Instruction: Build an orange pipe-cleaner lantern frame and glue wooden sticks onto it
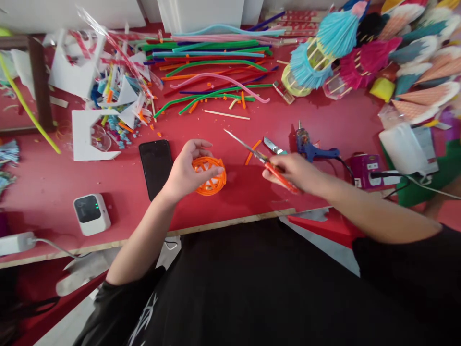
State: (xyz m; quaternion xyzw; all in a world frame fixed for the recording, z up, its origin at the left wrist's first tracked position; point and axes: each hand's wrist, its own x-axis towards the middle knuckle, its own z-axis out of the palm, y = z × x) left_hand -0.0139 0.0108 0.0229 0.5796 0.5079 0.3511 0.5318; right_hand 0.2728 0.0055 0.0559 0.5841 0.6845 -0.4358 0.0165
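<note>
My left hand (187, 169) curls round an orange pipe-cleaner ball (211, 177), a small open cage of bent loops, held just above the red table (118, 178). My right hand (293, 172) grips red-handled scissors (261, 157), their blades pointing up and left, apart from the ball. A short orange pipe-cleaner piece (252, 151) lies on the table by the blades.
A black phone (156, 166) lies left of the ball. A blue glue gun (311, 146) and a craft knife (273, 145) sit near my right hand. Coloured pipe cleaners (216, 72) fill the back, paper scraps (115, 96) the left, paper lanterns (338, 53) the right. A small white device (91, 213) stands near the front edge.
</note>
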